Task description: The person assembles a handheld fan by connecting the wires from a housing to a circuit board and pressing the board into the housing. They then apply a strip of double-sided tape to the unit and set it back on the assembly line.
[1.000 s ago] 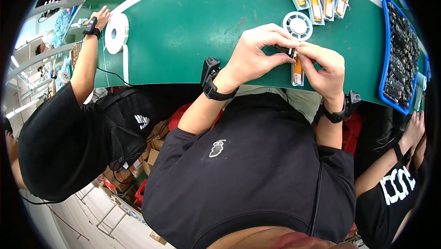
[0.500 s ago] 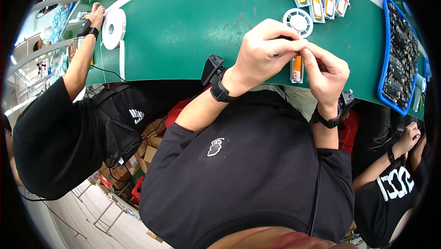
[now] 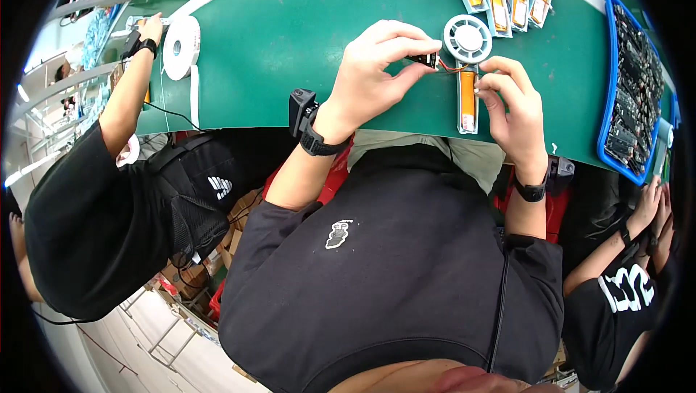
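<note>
A light-blue handheld fan housing [image 3: 467, 39] lies on the green table in front of me, its round slotted head pointing away. An orange battery [image 3: 468, 96] fills its handle. Just left of the head, my left hand [image 3: 380, 74] pinches a small black circuit board [image 3: 426, 59] between thumb and fingers. Thin red and dark wires [image 3: 451, 69] run from that board toward the housing. My right hand [image 3: 513, 103] is at the handle's right edge, fingers curled and closed toward the thumb; what its fingertips grip is too small to make out.
Several similar fan housings with orange batteries [image 3: 499, 5] lie at the far right. A blue tray [image 3: 607, 103] of black circuit boards stands farther right. On the left sit a white tape roll [image 3: 180, 48] and a co-worker's hand [image 3: 151, 29]. Another co-worker's hand [image 3: 645, 208] shows at right.
My hands were together over the housing; they have moved apart, the left going left with the board, the right lower beside the handle. Board, wires and battery now show more.
</note>
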Demonstrator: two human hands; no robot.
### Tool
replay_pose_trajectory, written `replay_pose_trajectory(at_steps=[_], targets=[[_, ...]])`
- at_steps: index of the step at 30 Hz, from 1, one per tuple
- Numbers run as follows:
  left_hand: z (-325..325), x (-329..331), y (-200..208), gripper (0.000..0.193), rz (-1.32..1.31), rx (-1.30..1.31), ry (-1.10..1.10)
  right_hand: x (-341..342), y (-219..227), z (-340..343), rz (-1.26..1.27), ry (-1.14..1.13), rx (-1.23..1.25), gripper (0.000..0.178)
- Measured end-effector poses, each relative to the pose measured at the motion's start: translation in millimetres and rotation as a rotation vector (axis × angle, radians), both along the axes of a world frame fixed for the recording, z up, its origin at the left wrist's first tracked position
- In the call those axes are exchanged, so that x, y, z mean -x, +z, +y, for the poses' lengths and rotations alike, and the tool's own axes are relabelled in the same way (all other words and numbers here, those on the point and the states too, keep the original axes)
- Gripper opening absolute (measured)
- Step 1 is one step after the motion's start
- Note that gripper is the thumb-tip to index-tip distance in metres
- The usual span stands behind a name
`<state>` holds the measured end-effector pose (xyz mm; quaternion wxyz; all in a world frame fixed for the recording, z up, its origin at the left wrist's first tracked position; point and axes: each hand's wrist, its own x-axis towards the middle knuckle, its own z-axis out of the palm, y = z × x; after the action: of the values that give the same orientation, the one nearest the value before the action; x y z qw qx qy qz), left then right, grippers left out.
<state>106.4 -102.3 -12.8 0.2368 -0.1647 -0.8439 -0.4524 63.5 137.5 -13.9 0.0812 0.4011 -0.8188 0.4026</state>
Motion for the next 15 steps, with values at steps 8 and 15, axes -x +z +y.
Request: replay_pose_trajectory(at_steps=[8, 15], targets=[[22.1, 2.8, 2.9, 0.038, -0.151, -0.093, -0.201, 2.4, -8.2, -11.0, 0.037, -0.153, 0.146, 0.018], [29.5, 5.3, 7.8, 0.039, -0.352, -0.173, -0.204, 8.2, -9.3, -8.1, 0.141, -0.086, 0.171, 0.027]])
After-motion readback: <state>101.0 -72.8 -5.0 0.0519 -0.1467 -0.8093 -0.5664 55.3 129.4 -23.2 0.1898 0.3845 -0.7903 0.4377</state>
